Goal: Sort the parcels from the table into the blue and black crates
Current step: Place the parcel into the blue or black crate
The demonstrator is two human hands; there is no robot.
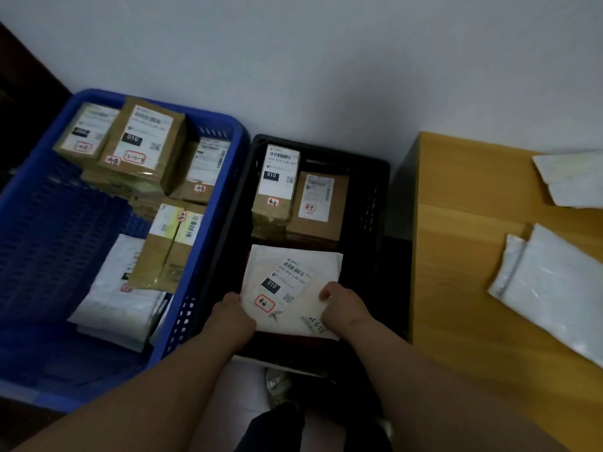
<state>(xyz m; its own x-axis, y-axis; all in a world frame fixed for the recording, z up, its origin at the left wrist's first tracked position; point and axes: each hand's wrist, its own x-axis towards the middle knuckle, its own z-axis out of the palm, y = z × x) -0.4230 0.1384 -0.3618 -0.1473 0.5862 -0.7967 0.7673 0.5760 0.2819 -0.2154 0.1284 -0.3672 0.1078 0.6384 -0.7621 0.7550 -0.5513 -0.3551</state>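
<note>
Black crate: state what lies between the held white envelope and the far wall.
In the head view, two brown boxes stand side by side between the white envelope and the black crate far wall.

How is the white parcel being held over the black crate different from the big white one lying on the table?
The held white parcel shows a printed label with a barcode; the table parcel shows a blank face. The left hand and right hand grip the first over the black crate; the second lies untouched on the wooden table. Both are flat, white and soft-looking.
</note>
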